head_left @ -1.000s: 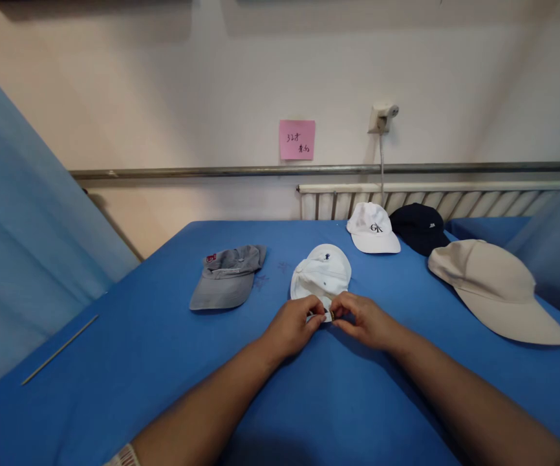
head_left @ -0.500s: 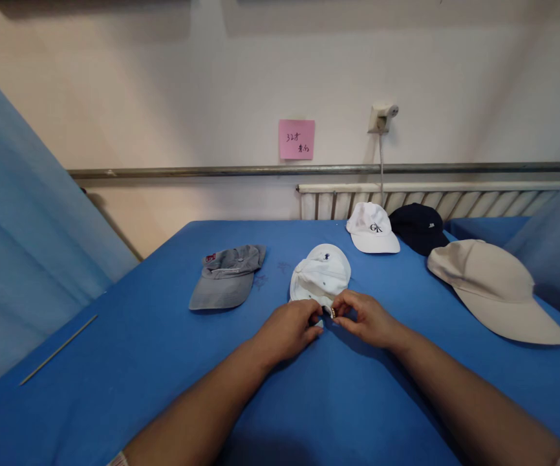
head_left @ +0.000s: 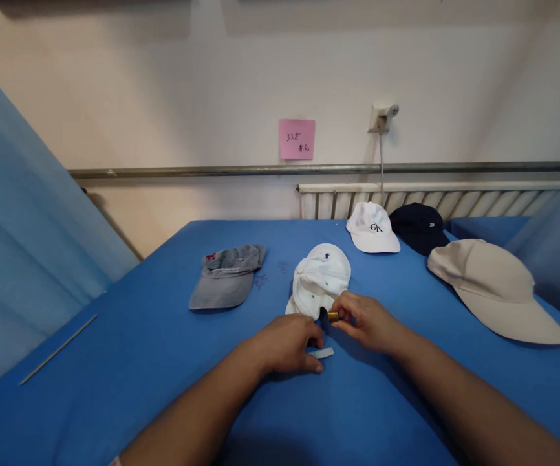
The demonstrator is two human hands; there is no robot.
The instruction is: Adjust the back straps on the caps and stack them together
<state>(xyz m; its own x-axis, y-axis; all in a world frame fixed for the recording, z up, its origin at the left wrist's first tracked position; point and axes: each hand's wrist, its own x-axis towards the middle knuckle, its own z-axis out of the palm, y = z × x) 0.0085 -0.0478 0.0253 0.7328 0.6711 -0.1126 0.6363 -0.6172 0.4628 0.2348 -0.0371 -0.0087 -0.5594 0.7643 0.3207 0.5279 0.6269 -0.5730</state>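
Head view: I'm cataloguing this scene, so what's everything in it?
Handled baseball cap: 1, white, centre
Strap: 1, white, centre
Clasp: 1, gold, centre
Patch cap: 1, grey, left
Lettered cap: 1, white, back right
Dark cap: 1, navy, back right
Long-brimmed cap: 1, beige, right
Rod: 1, tan, left
Tablecloth: 1, blue, below caps
Curtains: 2, blue, sides
Sticky note: 1, pink, wall
Corded socket: 1, white, wall
Pipe: 1, grey, wall
Radiator: 1, white, back
Left hand: 1, bare, centre
Right hand: 1, bare, centre
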